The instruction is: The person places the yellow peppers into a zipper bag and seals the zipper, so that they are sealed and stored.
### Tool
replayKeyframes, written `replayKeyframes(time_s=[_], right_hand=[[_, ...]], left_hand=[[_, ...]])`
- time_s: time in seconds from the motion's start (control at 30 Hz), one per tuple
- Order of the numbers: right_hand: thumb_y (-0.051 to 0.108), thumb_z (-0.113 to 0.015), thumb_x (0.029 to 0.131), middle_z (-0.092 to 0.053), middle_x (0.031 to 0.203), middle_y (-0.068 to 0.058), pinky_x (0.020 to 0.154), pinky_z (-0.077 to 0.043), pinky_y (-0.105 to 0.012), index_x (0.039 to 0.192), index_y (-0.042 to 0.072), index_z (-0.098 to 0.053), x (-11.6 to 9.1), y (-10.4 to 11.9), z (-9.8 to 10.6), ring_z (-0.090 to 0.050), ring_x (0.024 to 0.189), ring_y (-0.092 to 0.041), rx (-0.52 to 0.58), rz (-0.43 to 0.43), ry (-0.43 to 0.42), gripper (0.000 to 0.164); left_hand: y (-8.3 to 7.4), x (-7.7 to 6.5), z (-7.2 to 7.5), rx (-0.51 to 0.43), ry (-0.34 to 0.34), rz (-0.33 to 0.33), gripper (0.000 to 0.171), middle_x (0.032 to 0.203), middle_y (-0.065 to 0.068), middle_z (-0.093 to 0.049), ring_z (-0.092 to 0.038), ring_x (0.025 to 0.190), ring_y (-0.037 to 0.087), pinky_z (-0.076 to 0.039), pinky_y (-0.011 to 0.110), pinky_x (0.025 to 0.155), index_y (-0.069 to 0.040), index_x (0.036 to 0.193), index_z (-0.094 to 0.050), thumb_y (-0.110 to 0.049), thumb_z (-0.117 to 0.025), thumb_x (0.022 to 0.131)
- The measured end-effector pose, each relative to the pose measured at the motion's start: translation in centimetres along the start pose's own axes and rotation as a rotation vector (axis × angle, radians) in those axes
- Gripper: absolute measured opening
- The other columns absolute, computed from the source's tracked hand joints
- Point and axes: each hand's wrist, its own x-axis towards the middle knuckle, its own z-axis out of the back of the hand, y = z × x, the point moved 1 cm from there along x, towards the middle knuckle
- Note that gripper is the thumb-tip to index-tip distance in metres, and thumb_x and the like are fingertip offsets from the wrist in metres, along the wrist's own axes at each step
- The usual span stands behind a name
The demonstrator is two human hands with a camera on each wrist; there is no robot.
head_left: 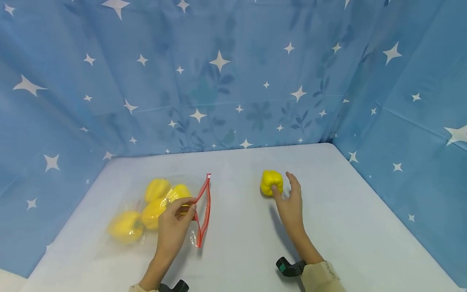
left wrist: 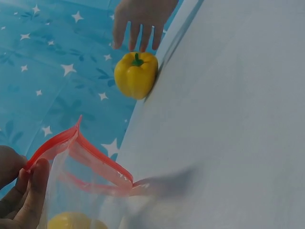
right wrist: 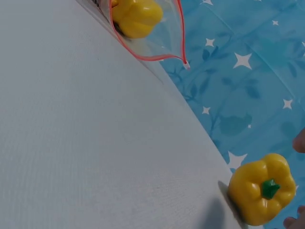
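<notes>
My left hand point(head_left: 173, 229) pinches the red zip edge of a clear plastic zip bag point(head_left: 208, 202) between thumb and fingers. The bag lies on the left of the table, its mouth spread and facing right. Inside it are several yellow bell peppers point(head_left: 125, 227). One more yellow bell pepper point(head_left: 270, 178), with a green stem in both wrist views, sits outside the bag at the right. Around its near right side is my right hand point(head_left: 291, 209), thumb and fingers spread apart. The thumb overlaps the pepper in the head view, while the right wrist view shows fingertips point(right wrist: 299, 142) beside it.
A white table point(head_left: 237, 251) carries everything. Blue curtains point(head_left: 240, 81) with white stars hang along its back and sides. A black wrist device point(head_left: 290, 267) is on the right forearm, and another point(head_left: 178, 286) shows at the left wrist.
</notes>
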Motion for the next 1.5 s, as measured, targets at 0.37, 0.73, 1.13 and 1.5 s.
replayKeyframes(time_s=[0.37,0.73,1.13,1.5], right_hand=[[0.006,-0.063,0.102,-0.024,0.171,-0.019,0.128,-0.032,-0.052,0.163,0.002,-0.023,0.7,-0.3,-1.0,-0.029,0.157,-0.039,0.09,-0.036,0.169,0.073],[0.003,-0.063,0.102,-0.027,0.172,-0.014,0.127,-0.035,-0.053,0.164,0.012,-0.03,1.4,-1.4,-1.2,-0.033,0.155,-0.04,0.051,0.02,0.16,0.071],[0.005,-0.063,0.103,-0.035,0.168,-0.012,0.125,-0.038,-0.049,0.16,0.013,-0.037,1.4,-2.2,-0.9,-0.037,0.155,-0.037,0.114,0.015,0.126,0.063],[0.006,-0.066,0.102,-0.035,0.167,-0.016,0.124,-0.04,-0.05,0.16,0.015,-0.037,0.8,-1.7,-1.3,-0.04,0.151,-0.042,0.146,-0.008,0.193,0.066]], left_hand=[[0.0,-0.2,0.1,-0.032,-0.004,-0.022,0.019,0.104,0.017,-0.072,-0.074,0.079,0.016,-0.063,0.021,0.075,-0.007,0.114,-0.076,-0.003,-0.073,0.096],[-0.5,0.0,-0.2,-0.036,0.008,-0.043,0.019,0.104,0.009,-0.074,-0.074,0.077,0.014,-0.064,0.022,0.073,-0.013,0.112,-0.077,-0.003,-0.074,0.096],[-0.5,0.3,-0.7,-0.063,0.05,-0.021,0.019,0.103,0.009,-0.073,-0.073,0.074,0.015,-0.064,0.024,0.072,-0.012,0.112,-0.077,-0.005,-0.075,0.095],[-0.3,-0.2,-0.9,-0.064,0.05,-0.022,0.019,0.103,0.01,-0.072,-0.073,0.076,0.014,-0.064,0.024,0.073,-0.011,0.113,-0.077,-0.006,-0.075,0.095]])
